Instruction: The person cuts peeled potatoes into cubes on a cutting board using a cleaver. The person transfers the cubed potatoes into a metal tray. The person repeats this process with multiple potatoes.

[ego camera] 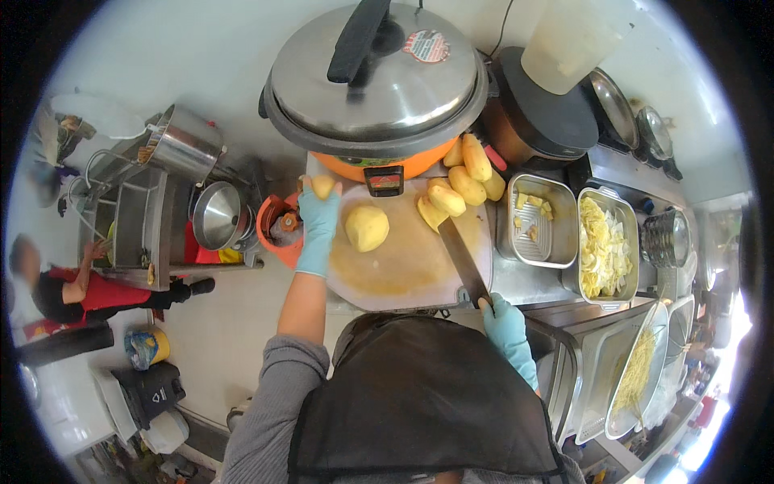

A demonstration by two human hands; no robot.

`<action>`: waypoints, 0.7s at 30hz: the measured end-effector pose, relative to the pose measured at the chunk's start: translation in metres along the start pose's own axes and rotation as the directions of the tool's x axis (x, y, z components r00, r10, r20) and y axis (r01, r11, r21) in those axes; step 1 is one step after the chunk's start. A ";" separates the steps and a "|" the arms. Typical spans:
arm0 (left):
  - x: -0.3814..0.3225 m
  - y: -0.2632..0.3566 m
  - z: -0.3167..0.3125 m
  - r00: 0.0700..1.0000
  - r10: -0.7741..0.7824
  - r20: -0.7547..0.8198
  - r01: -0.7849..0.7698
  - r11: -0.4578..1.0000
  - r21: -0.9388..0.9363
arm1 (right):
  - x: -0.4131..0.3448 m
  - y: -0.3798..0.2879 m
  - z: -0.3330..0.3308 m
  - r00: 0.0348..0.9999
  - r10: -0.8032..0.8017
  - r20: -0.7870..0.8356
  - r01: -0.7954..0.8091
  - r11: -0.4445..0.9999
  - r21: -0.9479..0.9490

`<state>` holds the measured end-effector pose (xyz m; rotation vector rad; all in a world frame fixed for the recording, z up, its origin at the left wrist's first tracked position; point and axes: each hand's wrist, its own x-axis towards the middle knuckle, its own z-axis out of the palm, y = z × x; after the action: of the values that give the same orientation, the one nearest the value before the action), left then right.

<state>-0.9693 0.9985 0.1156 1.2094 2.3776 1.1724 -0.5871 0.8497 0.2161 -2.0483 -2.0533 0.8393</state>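
Observation:
My left hand, in a light blue glove, holds a small piece of peeled potato at the left edge of the cutting board. A large peeled potato lies on the board just right of that hand. My right hand, gloved too, grips the handle of a broad-bladed knife; its blade slants over the board's right part, its tip at a cut potato piece. Several peeled potatoes are heaped at the board's back right.
A large orange cooker with a steel lid stands behind the board. At right are a metal pan with a few potato cubes and a tray of cut vegetables. An orange container is at left. A person stands far left.

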 end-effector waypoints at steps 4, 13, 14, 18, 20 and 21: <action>-0.008 0.003 0.009 0.999 0.054 0.006 -0.053 0.989 -0.138 | -0.007 -0.003 0.001 0.999 0.027 -0.044 -0.029 0.999 -0.040; -0.096 0.124 -0.055 0.820 0.534 0.203 -0.447 0.821 -0.355 | -0.024 0.007 0.004 0.970 0.040 -0.240 -0.039 0.999 0.010; -0.098 0.143 -0.041 0.735 0.636 0.236 -0.545 0.761 -0.353 | -0.024 0.008 0.004 0.970 0.047 -0.239 -0.045 0.999 0.015; -0.088 0.223 0.047 0.604 0.750 0.270 -0.706 0.661 -0.253 | -0.027 0.011 0.005 0.964 0.066 -0.257 -0.072 0.997 -0.014; -0.076 0.258 0.085 0.588 0.694 0.416 -0.715 0.686 -0.134 | -0.031 0.013 0.005 0.961 0.082 -0.264 -0.072 0.996 0.048; -0.069 0.272 0.098 0.597 0.660 0.456 -0.706 0.702 -0.092 | -0.033 0.014 0.004 0.959 0.087 -0.269 -0.076 0.996 0.053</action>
<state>-0.7184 1.0928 0.2430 2.2738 1.6337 0.7715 -0.5741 0.8157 0.2156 -2.1032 -1.8025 0.5694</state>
